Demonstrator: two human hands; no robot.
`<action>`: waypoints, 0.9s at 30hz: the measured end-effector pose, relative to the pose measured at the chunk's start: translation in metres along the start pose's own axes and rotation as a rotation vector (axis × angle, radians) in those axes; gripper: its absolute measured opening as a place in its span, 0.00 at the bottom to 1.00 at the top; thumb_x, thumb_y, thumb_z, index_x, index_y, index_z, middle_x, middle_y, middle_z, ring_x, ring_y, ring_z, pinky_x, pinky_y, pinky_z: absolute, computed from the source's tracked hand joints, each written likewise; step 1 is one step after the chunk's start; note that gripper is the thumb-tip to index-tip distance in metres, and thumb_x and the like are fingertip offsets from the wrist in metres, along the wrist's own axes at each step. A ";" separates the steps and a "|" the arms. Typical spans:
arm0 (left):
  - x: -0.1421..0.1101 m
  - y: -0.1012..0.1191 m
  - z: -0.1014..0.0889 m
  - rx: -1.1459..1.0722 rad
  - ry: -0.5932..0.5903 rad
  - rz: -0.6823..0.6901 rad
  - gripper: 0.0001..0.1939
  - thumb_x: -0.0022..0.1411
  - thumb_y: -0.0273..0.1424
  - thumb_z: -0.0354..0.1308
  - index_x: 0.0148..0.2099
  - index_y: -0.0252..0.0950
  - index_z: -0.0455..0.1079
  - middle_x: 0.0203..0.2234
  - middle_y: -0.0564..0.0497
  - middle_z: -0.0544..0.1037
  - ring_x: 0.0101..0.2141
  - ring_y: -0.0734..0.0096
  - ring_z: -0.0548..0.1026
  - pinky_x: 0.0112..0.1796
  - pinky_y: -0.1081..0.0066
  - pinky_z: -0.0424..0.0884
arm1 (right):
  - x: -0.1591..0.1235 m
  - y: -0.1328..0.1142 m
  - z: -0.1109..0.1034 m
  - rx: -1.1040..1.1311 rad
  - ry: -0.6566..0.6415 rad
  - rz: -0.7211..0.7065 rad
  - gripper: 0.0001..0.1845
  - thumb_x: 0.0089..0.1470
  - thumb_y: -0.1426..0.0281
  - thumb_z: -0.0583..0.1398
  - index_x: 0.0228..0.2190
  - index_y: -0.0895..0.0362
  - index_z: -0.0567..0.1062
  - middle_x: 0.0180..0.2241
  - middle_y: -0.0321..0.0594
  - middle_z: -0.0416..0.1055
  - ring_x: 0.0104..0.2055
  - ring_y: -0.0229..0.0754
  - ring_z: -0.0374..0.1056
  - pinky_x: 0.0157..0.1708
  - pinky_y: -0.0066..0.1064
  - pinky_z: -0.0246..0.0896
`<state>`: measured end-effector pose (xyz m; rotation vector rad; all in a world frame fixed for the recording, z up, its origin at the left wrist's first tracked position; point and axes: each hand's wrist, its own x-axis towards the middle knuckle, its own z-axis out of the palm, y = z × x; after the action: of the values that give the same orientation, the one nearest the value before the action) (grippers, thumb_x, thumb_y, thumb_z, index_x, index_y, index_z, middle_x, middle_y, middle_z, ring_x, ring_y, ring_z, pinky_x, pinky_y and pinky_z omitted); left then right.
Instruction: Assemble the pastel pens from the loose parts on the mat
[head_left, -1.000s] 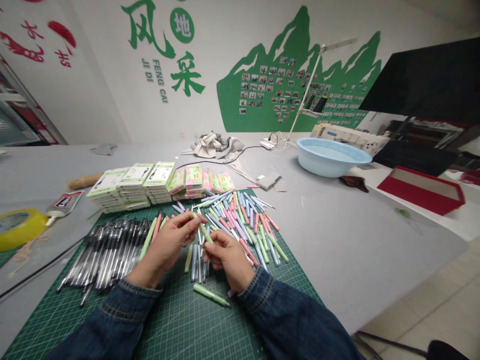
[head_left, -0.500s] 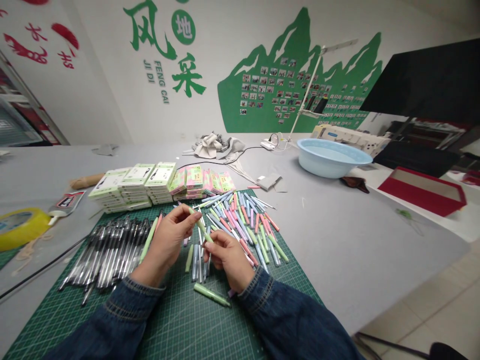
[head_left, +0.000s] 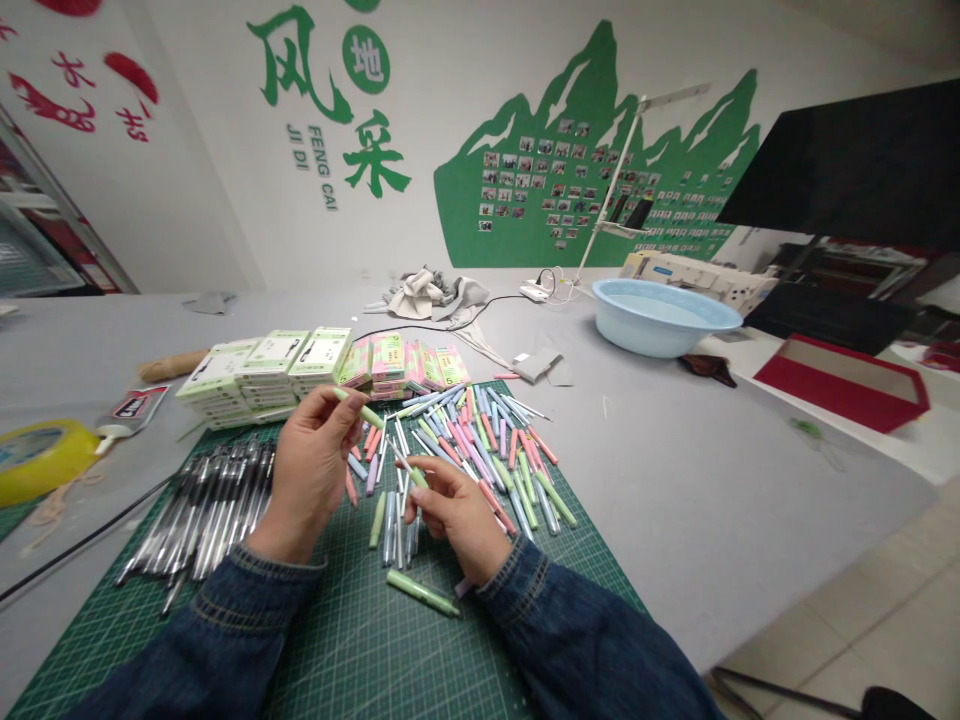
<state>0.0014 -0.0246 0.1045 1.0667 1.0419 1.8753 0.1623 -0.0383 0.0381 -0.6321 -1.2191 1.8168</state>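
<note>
Between the thumb and fingers of my left hand (head_left: 307, 475) is a light green pen barrel (head_left: 366, 410), tilted down to the right. My right hand (head_left: 461, 520) pinches a green pen tip section (head_left: 416, 474) with a thin pale refill sticking out toward the barrel. The two pieces are apart. Beyond my hands lies a loose heap of pastel pen parts (head_left: 487, 440) in green, blue, pink and purple. Below them a green pen (head_left: 421, 592) rests on the green cutting mat (head_left: 352, 650). Clear pens with black grips (head_left: 217, 500) lie left of my left hand.
Stacked white-and-green boxes (head_left: 274, 352) and pink-and-green boxes (head_left: 388, 352) stand behind the pens. Yellow tape (head_left: 75, 445) and a glue tube (head_left: 135, 408) lie at left. A blue basin (head_left: 664, 325) and a red box (head_left: 840, 380) are at right; a black cable crosses the table.
My left hand has moved left and slightly up with the green barrel, away from my right hand. The pen has come apart, baring the refill; my right hand has barely moved.
</note>
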 end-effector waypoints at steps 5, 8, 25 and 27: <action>0.012 -0.018 -0.016 0.145 0.028 -0.080 0.12 0.52 0.40 0.64 0.29 0.37 0.68 0.18 0.59 0.64 0.19 0.78 0.60 0.21 0.76 0.54 | 0.003 -0.008 -0.009 0.024 0.060 -0.023 0.18 0.50 0.63 0.62 0.44 0.55 0.72 0.21 0.32 0.68 0.16 0.28 0.44 0.16 0.22 0.35; 0.011 -0.043 -0.027 0.543 -0.219 -0.280 0.16 0.47 0.42 0.66 0.23 0.37 0.68 0.14 0.58 0.64 0.16 0.75 0.60 0.18 0.75 0.51 | 0.005 -0.012 -0.017 0.031 0.122 -0.064 0.18 0.51 0.63 0.62 0.44 0.54 0.71 0.22 0.32 0.67 0.16 0.28 0.43 0.15 0.21 0.35; 0.064 -0.109 0.002 1.194 -0.714 0.242 0.10 0.55 0.26 0.54 0.34 0.41 0.77 0.35 0.46 0.78 0.40 0.59 0.70 0.44 0.66 0.61 | 0.009 -0.019 -0.026 0.077 0.350 -0.108 0.20 0.51 0.64 0.62 0.45 0.56 0.69 0.21 0.31 0.66 0.17 0.28 0.44 0.15 0.20 0.34; 0.069 -0.110 0.002 1.207 -0.776 0.251 0.10 0.54 0.26 0.55 0.34 0.41 0.77 0.33 0.46 0.78 0.39 0.60 0.70 0.43 0.66 0.62 | 0.010 -0.019 -0.026 0.082 0.354 -0.101 0.20 0.51 0.64 0.62 0.46 0.56 0.69 0.21 0.32 0.66 0.17 0.28 0.44 0.15 0.20 0.34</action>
<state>-0.0019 0.0809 0.0281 2.4054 1.5564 0.6362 0.1845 -0.0138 0.0455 -0.7920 -0.9185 1.5801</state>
